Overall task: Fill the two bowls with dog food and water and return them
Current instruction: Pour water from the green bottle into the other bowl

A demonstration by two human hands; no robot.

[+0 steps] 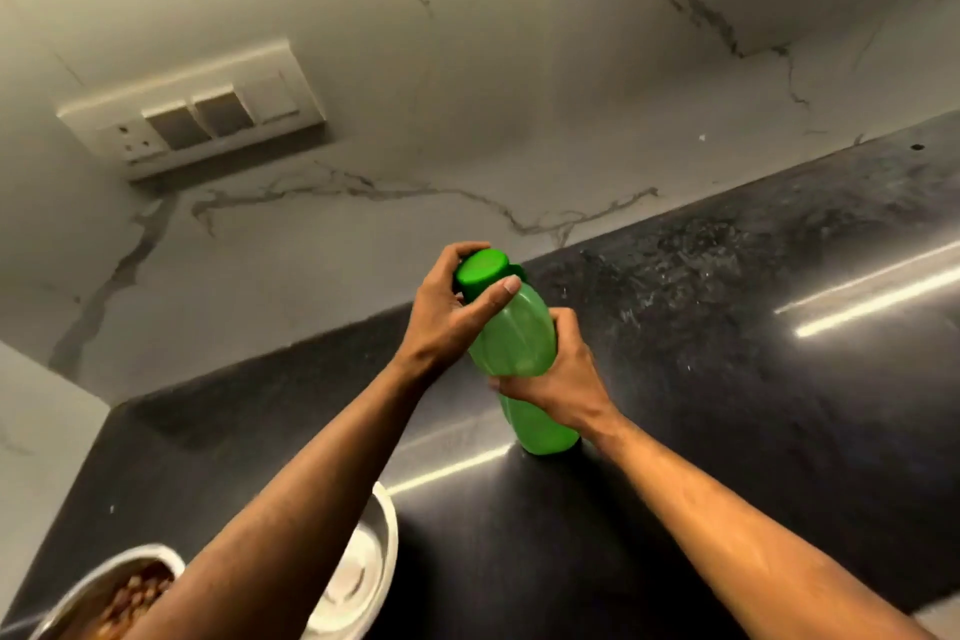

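A green plastic bottle (519, 343) stands on the black counter (727, 379), leaning a little to the left. My left hand (447, 312) is wrapped around its darker green cap (480, 270). My right hand (558, 374) grips the bottle's body from the right side. At the bottom left, a steel bowl (111, 587) holds brown dog food. Beside it a second steel bowl (363, 572) is partly hidden under my left forearm; whether it holds anything is unclear.
A white marble-patterned wall (467, 68) rises behind the counter, with a switch and socket plate (192, 109) on it at the upper left. The counter stretches away to the right, glossy with light streaks.
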